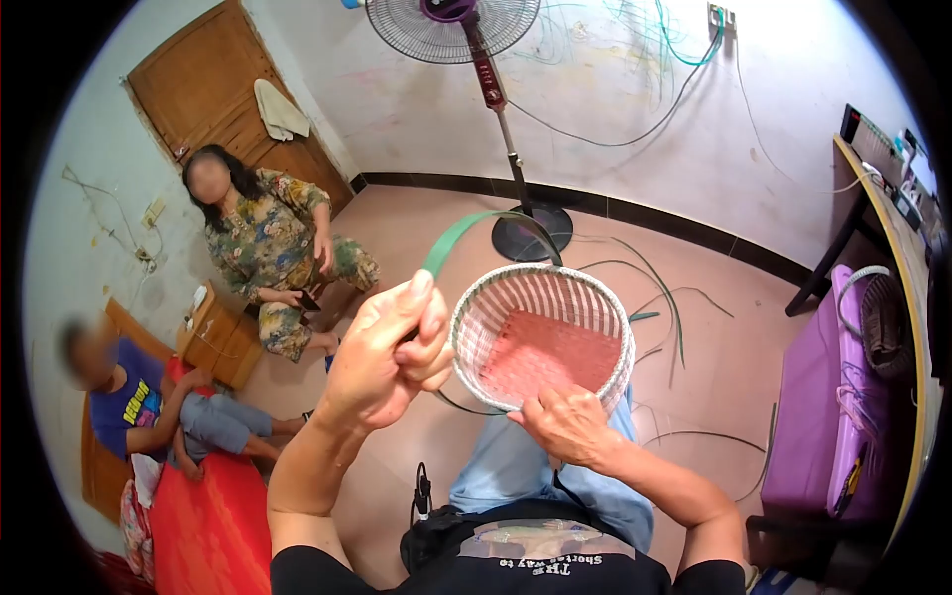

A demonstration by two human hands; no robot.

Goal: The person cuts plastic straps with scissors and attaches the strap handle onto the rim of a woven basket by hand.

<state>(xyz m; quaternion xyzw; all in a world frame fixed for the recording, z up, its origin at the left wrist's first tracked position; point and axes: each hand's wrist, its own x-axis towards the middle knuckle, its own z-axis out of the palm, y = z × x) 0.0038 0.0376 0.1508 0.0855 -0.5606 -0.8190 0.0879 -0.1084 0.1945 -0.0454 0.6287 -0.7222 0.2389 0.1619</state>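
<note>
A round woven basket (617, 302) in white and pinkish-red rests near my knees, its open mouth facing me. My right hand (567, 424) grips its near rim, fingers over the edge and thumb out of sight. My left hand (390, 347) is raised at the basket's left side, closed around a flat green strip (456, 236). That strip arches over to the basket's far rim, where its darker end meets the edge; I cannot tell how it is fixed there.
Loose green strips (679, 327) lie on the tiled floor to the right. A standing fan (531, 233) is ahead. On the right are a purple box (793, 407), a dark basket (885, 322) and a desk (892, 238). Two people sit at left, by a red-covered bed (213, 526).
</note>
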